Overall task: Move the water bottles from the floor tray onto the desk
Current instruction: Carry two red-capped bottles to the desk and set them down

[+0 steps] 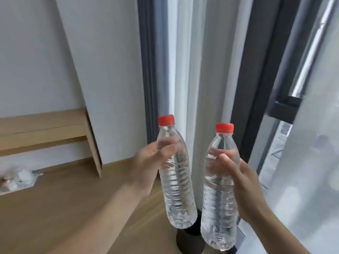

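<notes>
I grip one bottle in each hand, both upright in the air and just apart. My left hand (146, 162) curls round the smooth upper part of a clear ribbed plastic bottle with a red cap (176, 189), and my fingers show through its wall. My right hand (244, 184) wraps a matching clear red-capped bottle (218, 202) in the same place, thumb laid across the front. Both bottles are slim cylinders, ringed with fine ridges below my grip, tapering to narrow necks, and filled with water.

Below them lies a matte light wood-grain floor (55, 217), with a dark rounded base (189, 241) behind the bottle bottoms. Pale folded curtain fabric (192, 70) hangs behind, beside a dark window frame (256, 88). At far left sits a flat-boarded pale wooden furniture piece (42, 129); under it is a blurred cluster, perhaps small white packets (20, 180).
</notes>
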The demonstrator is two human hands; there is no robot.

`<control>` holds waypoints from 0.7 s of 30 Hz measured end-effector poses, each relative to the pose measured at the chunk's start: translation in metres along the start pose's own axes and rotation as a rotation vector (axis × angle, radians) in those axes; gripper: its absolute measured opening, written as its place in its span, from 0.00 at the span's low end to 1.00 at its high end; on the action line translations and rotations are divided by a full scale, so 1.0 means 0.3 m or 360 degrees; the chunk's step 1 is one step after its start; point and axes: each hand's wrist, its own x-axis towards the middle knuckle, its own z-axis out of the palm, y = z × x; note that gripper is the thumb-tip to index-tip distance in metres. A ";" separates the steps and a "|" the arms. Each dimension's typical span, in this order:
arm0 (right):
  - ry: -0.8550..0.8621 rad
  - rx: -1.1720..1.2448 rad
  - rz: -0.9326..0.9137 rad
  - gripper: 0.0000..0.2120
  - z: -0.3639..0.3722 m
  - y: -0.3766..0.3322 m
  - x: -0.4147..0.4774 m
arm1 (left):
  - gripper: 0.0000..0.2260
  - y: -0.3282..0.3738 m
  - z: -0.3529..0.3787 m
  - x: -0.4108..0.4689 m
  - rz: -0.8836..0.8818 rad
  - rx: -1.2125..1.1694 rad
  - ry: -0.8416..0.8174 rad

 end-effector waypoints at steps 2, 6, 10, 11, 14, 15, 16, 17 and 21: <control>-0.0188 0.0054 0.0003 0.27 0.204 0.010 0.033 | 0.15 0.028 -0.180 -0.070 -0.0059 -0.0117 0.0243; -0.0591 0.0171 0.0042 0.28 0.638 0.025 0.053 | 0.20 0.082 -0.555 -0.223 -0.0087 -0.0240 0.0681; -0.0895 0.0262 0.0079 0.14 1.097 0.042 -0.003 | 0.18 0.160 -0.942 -0.408 -0.0065 -0.0063 0.0950; -0.0942 0.0278 0.0107 0.13 1.212 0.047 -0.023 | 0.16 0.180 -1.036 -0.455 -0.0044 -0.0013 0.1011; -0.1021 0.0317 0.0237 0.19 1.537 0.056 -0.081 | 0.15 0.246 -1.294 -0.578 0.0010 0.0024 0.1167; -0.1036 0.0331 0.0288 0.21 1.635 0.062 -0.096 | 0.14 0.267 -1.369 -0.612 0.0020 0.0030 0.1211; -0.1052 0.0353 0.0334 0.21 1.725 0.069 -0.110 | 0.13 0.283 -1.442 -0.641 0.0033 0.0042 0.1255; -0.1070 0.0374 0.0365 0.20 1.811 0.075 -0.122 | 0.11 0.301 -1.510 -0.665 0.0042 0.0051 0.1306; -0.1245 0.0360 0.0376 0.14 2.105 0.093 -0.151 | 0.13 0.344 -1.768 -0.716 0.0044 0.0068 0.1496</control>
